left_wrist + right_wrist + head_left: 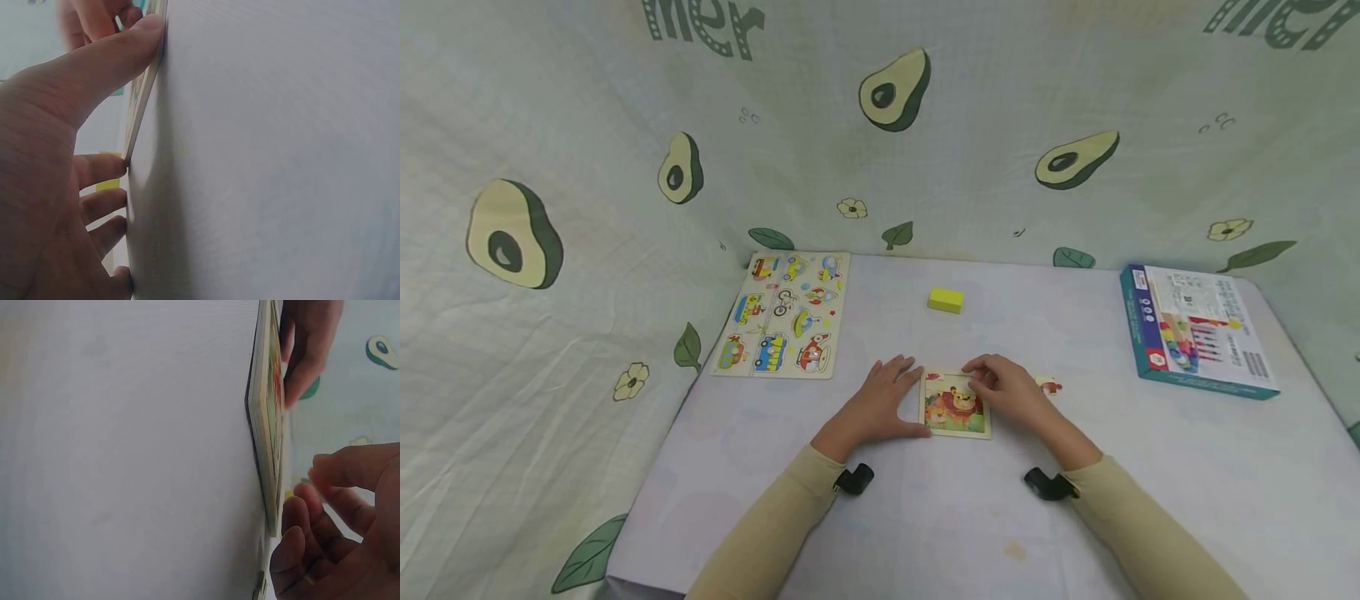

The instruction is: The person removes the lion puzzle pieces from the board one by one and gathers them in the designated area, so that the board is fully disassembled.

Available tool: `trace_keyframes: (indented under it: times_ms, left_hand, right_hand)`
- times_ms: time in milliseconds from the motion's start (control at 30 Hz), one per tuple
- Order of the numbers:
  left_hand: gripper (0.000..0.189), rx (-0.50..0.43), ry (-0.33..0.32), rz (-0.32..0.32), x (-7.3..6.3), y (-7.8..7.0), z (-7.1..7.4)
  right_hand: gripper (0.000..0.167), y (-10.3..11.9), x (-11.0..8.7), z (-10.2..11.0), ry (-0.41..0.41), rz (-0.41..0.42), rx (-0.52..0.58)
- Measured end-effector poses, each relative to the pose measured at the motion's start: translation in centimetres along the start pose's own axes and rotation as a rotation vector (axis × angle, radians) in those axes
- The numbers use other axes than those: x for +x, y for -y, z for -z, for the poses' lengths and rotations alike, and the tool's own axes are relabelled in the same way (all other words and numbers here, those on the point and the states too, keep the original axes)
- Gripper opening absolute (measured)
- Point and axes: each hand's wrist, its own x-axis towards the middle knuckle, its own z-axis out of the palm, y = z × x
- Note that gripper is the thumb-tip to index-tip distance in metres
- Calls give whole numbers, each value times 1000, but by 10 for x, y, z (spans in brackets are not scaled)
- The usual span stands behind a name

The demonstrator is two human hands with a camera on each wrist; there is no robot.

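Observation:
A small square jigsaw puzzle (pixel 957 407) with a lion picture lies in its pale wooden frame on the table. My left hand (pixel 880 406) is spread along its left side, the thumb at the near corner and the index finger at the far corner. In the left wrist view, the thumb (pixel 119 53) touches the frame's edge. Over the puzzle's upper right part is my right hand (pixel 1009 390), its fingers bent and thumb close to the index finger. Whether a piece sits between them is hidden. A loose red and white puzzle piece (pixel 1049 386) lies just right of that hand.
A yellow block (pixel 945 301) lies beyond the puzzle. At the back left is a wooden vehicle puzzle board (pixel 781 317). A flat white and teal box (pixel 1206 329) lies at the right. An avocado-print cloth (pixel 985 108) hangs behind the table.

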Motion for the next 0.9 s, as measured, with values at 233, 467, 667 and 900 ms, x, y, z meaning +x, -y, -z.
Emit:
trace_keyframes:
  times_ms: [233,467,667,900]
  left_hand:
    - [103,9,-4,-6,0,1,0]
    - [103,6,-2,-5,0,0,1]
    - [102,5,-3,-11,1,1,0]
    - [101,2,-10,-18,1,3,-1]
  right_hand:
    - [24,9,5,-7,29,5,21]
    - [24,14,11,-14,56,14,24]
    - [25,18,14,-19,78,0,14]
    - [28,20,16,-24,98,20,19]
